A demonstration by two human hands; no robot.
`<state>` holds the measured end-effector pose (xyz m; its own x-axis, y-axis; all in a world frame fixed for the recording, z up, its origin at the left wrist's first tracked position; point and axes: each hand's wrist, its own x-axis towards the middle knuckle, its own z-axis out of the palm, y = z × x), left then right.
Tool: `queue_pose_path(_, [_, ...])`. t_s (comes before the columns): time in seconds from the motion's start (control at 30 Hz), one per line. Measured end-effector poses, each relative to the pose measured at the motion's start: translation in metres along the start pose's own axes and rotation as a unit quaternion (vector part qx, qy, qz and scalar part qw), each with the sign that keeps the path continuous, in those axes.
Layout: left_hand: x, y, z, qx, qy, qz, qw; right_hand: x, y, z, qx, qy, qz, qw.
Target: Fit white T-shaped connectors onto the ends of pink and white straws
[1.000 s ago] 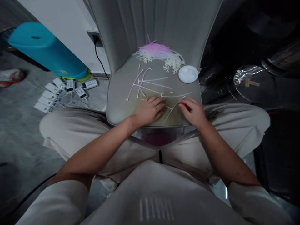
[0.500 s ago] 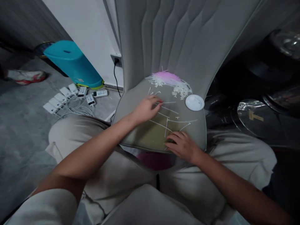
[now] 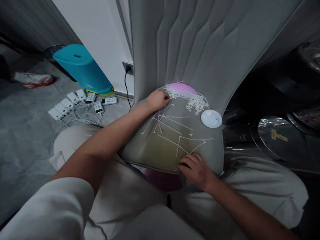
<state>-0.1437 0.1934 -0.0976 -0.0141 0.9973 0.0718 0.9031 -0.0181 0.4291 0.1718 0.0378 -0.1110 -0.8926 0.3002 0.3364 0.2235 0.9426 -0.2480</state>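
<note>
On the grey chair seat [image 3: 142,151], thin white sticks [image 3: 172,124] lie joined by small white connectors into a branching frame. My left hand [image 3: 158,100] reaches to the seat's far left, beside a pile of small white connectors [image 3: 172,95]. Its fingers are curled together, and what is in them is hidden. Near the front edge, my right hand [image 3: 196,169] rests with bent fingers over the near end of the frame; a thin stick [image 3: 177,169] pokes out at its fingertips. One loose connector [image 3: 191,134] lies at mid-seat.
Pink and white sticks [image 3: 183,88] are heaped against the backrest, with more connectors [image 3: 197,105] before them. A round white lid [image 3: 211,119] lies at the right edge. On the floor at left are a turquoise bin [image 3: 81,65] and several white devices [image 3: 66,104] with cables.
My left hand has moved from the middle of the stick frame away toward the connector pile, uncovering the left-side sticks. My right hand stays at the front edge. The view has shifted slightly.
</note>
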Motion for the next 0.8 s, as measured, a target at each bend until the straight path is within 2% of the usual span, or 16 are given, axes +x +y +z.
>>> queue_pose_path(0.23, [0.007, 0.012, 0.009, 0.027, 0.02, -0.022, 0.999, -0.001, -0.006, 0.006, 0.01, 0.028, 0.013, 0.999])
queue_pose_path(0.4, [0.004, 0.024, 0.001, -0.023, 0.038, -0.031, 0.999, 0.001, -0.008, 0.007, 0.036, 0.05, 0.048, 0.997])
queue_pose_path(0.5, [-0.009, 0.041, -0.011, -0.09, 0.031, -0.028, 0.995, 0.002, -0.005, 0.003, 0.064, 0.065, 0.094, 0.991])
queue_pose_path(0.6, [-0.036, 0.064, -0.025, -0.154, 0.013, -0.019, 0.988, 0.004, 0.0, 0.0, 0.092, 0.09, 0.144, 0.981])
queue_pose_path(0.63, [-0.047, 0.073, -0.028, -0.186, 0.0, -0.017, 0.982, 0.004, 0.001, -0.001, 0.1, 0.099, 0.156, 0.978])
queue_pose_path(0.7, [-0.071, 0.088, -0.031, -0.341, -0.033, -0.048, 0.938, 0.007, 0.003, -0.001, 0.116, 0.11, 0.173, 0.972])
queue_pose_path(0.8, [-0.106, 0.102, -0.03, -0.469, -0.069, -0.109, 0.874, 0.012, 0.002, -0.003, 0.14, 0.114, 0.181, 0.967])
